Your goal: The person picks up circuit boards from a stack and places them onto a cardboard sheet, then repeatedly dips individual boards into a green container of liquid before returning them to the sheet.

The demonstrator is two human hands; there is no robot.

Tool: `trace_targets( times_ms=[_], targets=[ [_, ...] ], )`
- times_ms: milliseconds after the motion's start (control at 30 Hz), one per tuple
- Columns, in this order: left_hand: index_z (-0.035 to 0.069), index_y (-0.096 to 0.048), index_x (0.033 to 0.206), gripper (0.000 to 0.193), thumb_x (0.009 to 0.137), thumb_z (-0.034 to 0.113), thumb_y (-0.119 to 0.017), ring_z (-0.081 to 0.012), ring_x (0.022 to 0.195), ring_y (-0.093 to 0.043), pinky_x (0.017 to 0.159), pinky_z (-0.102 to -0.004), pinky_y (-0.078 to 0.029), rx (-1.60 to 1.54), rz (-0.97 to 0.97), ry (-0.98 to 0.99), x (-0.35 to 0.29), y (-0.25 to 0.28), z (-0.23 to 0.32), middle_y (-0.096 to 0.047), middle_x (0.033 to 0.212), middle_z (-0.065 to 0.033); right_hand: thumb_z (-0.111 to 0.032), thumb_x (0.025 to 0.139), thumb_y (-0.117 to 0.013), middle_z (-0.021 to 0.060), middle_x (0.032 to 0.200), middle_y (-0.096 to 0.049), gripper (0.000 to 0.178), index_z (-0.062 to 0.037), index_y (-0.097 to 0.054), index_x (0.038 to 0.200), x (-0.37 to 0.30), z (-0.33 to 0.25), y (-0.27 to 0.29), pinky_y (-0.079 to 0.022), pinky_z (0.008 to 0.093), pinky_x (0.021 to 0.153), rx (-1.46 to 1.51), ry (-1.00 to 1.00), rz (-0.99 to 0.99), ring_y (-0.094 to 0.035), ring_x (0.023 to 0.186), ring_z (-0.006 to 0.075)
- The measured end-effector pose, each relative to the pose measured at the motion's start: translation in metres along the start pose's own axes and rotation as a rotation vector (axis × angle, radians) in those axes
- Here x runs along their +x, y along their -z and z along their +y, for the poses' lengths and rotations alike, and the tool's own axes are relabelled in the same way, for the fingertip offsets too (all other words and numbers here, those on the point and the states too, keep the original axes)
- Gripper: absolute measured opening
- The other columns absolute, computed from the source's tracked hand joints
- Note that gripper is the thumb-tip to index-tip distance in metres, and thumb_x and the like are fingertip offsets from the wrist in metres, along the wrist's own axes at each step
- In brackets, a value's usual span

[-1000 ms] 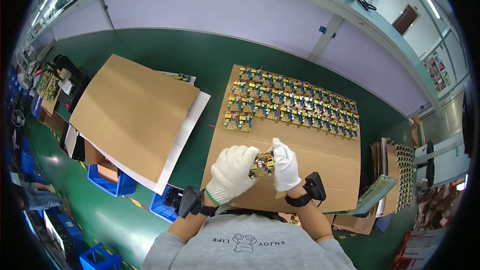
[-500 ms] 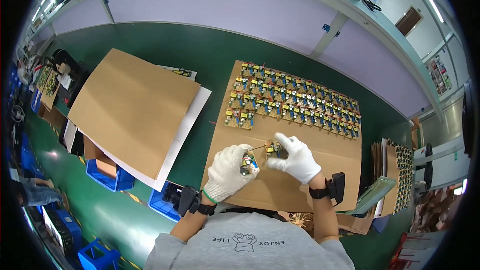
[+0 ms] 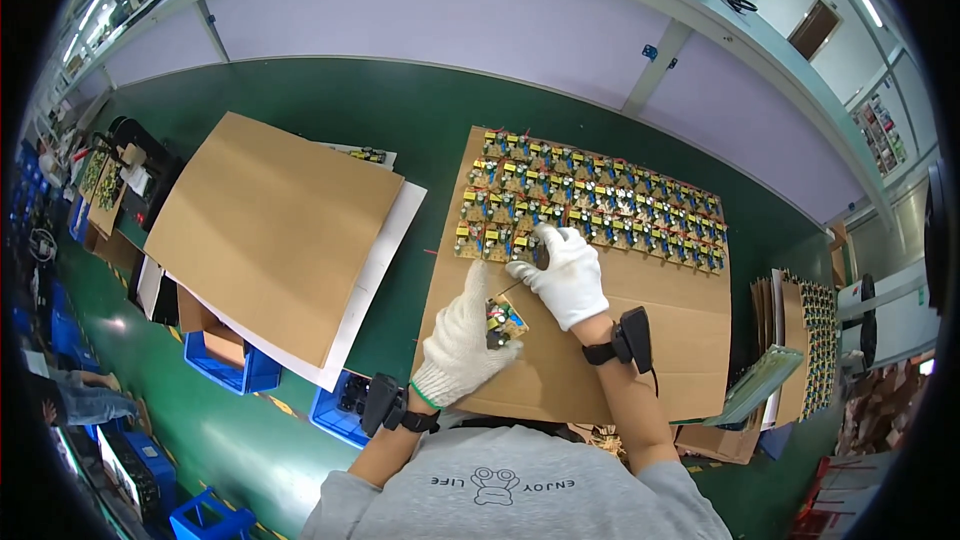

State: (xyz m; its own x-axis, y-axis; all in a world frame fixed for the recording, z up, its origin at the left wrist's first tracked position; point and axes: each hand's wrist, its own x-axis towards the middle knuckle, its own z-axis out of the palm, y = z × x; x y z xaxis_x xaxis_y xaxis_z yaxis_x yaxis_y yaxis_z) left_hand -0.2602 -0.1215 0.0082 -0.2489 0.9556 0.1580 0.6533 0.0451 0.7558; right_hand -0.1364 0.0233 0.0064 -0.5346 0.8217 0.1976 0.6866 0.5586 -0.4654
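My left hand (image 3: 459,345), in a cream knitted glove, grips a small circuit board (image 3: 507,321) with colourful parts against its palm, the index finger stretched forward. My right hand (image 3: 566,276), in a white glove, is pinched round another circuit board (image 3: 525,244) at the near left end of the laid-out boards. Its fingers partly cover that board. Beyond both hands, several rows of like circuit boards (image 3: 600,195) with yellow, blue and white parts lie on a brown cardboard sheet (image 3: 640,340).
At left, a large cardboard sheet (image 3: 275,230) lies over white sheets, above a blue bin (image 3: 232,372). To the right stand upright cardboard sheets and a board-covered panel (image 3: 819,350). A lilac partition (image 3: 430,10) runs along the far side. A seated person's legs (image 3: 85,400) show far left.
My right hand has carried its circuit board forward to the near left end of the rows. My left hand still holds its board, its index finger now extended.
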Motion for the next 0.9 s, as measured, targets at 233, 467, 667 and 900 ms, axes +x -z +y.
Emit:
trace_targets(
  times_ms=[233,467,667,900],
  targets=[
    [-0.007,-0.023,0.144,0.099,0.066,0.017,-0.078,-0.0368,0.098,-0.059,0.083,-0.0425,-0.051,0.100,-0.014,-0.244,-0.003,-0.005,-0.002,-0.050,0.128,-0.0258,-0.048,0.097,-0.052,0.0034,0.083,-0.066,0.055,0.0045,-0.065,0.084,-0.022,-0.008,0.029,-0.049,0.0343,0.071,0.997,-0.540,-0.310,-0.058,0.073,0.0171],
    [-0.005,-0.029,0.142,0.093,0.066,0.019,-0.077,-0.0350,0.095,-0.060,0.077,-0.0416,-0.052,0.341,-0.123,-0.241,-0.001,-0.001,0.010,-0.050,0.127,-0.0240,-0.035,0.099,-0.048,0.0211,0.072,-0.062,0.033,-0.0063,-0.061,0.089,-0.062,-0.036,0.009,-0.050,0.0470,0.061,0.337,-0.065,0.077,-0.062,0.070,0.0391],
    [-0.003,-0.027,0.144,0.096,0.065,0.020,-0.077,-0.0355,0.089,-0.059,0.076,-0.0450,-0.050,0.333,-0.030,-0.260,0.005,-0.009,0.026,-0.052,0.124,-0.0218,-0.026,0.099,-0.050,0.0181,0.063,-0.060,0.028,-0.0011,-0.059,0.089,-0.074,-0.033,-0.001,-0.046,0.0431,0.055,0.204,-0.179,0.208,-0.061,0.058,0.0355],
    [0.009,-0.051,0.102,0.053,0.059,0.017,-0.080,-0.0303,0.087,-0.056,0.080,-0.0434,-0.044,0.076,-0.058,-0.308,0.011,-0.020,0.025,-0.055,0.090,-0.0079,-0.029,0.101,-0.049,0.0141,0.066,-0.058,0.035,0.0016,-0.062,0.093,-0.078,0.007,-0.011,-0.043,0.0312,0.054,0.812,-0.287,0.195,-0.053,0.056,0.0122]
  ],
)
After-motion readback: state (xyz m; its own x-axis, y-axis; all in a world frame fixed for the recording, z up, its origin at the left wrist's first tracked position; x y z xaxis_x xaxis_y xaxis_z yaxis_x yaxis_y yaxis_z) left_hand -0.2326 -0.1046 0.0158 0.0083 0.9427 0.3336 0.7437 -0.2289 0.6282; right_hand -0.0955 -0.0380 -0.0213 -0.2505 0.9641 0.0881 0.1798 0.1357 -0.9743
